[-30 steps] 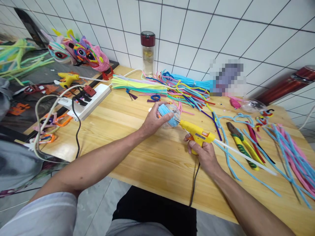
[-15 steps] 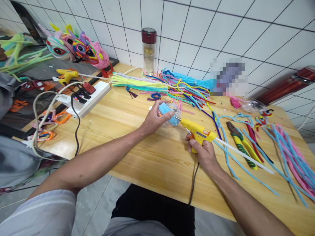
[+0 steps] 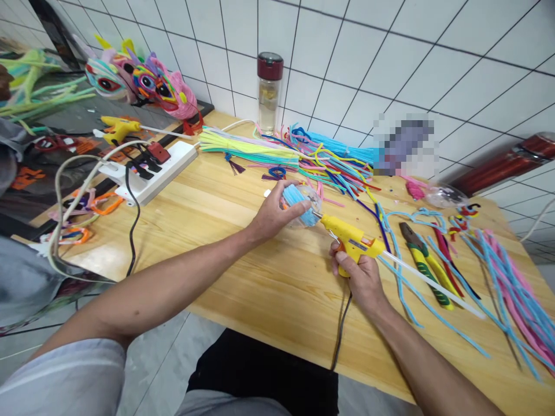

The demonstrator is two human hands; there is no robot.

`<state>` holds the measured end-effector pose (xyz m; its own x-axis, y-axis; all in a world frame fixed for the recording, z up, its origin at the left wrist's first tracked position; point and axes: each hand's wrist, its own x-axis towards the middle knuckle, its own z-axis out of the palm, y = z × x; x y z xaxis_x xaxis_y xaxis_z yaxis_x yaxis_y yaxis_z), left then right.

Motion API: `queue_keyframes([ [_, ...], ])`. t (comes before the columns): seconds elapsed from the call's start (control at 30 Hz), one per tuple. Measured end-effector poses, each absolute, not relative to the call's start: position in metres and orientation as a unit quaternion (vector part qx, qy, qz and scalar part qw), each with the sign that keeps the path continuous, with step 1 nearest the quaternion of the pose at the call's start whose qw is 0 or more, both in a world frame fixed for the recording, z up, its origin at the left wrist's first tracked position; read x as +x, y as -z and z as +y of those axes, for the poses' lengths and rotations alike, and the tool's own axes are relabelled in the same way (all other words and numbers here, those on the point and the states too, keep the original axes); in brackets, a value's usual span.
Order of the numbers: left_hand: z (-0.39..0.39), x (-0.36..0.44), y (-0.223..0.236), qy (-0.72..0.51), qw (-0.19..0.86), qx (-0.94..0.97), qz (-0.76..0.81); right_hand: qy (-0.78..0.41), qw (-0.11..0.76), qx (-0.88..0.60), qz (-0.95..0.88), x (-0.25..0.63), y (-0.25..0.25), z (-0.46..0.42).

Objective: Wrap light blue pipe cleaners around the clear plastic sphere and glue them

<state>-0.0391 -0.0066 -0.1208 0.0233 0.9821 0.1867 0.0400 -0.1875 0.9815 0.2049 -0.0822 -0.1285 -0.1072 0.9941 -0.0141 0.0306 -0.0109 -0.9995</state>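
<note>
My left hand [image 3: 277, 211] is closed around a clear plastic ball partly covered with light blue pipe cleaners [image 3: 299, 201], its thumb lying across the blue rows. In my right hand [image 3: 359, 274] is a yellow hot glue gun [image 3: 349, 234], gripped by the handle. The metal nozzle meets the right side of the blue rows; whether it touches them I cannot tell. A long translucent glue stick [image 3: 429, 283] sticks out of the gun's back, and a black cord hangs below the handle.
Bundles of coloured pipe cleaners [image 3: 260, 151] lie along the back beside a bottle [image 3: 269, 95]. Pliers [image 3: 427, 266] and loose blue pipe cleaners are at right. A power strip [image 3: 162, 173], another glue gun [image 3: 119, 128] and decorated mask-like heads [image 3: 143, 81] are at left.
The view has shifted slightly. Both hands keep their grips, and the glue gun's nozzle stays at the right side of the blue-covered ball.
</note>
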Motion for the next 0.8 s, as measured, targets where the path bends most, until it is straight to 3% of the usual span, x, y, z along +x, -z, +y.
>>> queue_keyframes([
  [0.8, -0.0061, -0.0387, 0.1217, -0.538, 0.452, 0.552, 0.449, -0.502, 0.452, -0.486, -0.554, 0.2083, 0.1317, -0.0829],
])
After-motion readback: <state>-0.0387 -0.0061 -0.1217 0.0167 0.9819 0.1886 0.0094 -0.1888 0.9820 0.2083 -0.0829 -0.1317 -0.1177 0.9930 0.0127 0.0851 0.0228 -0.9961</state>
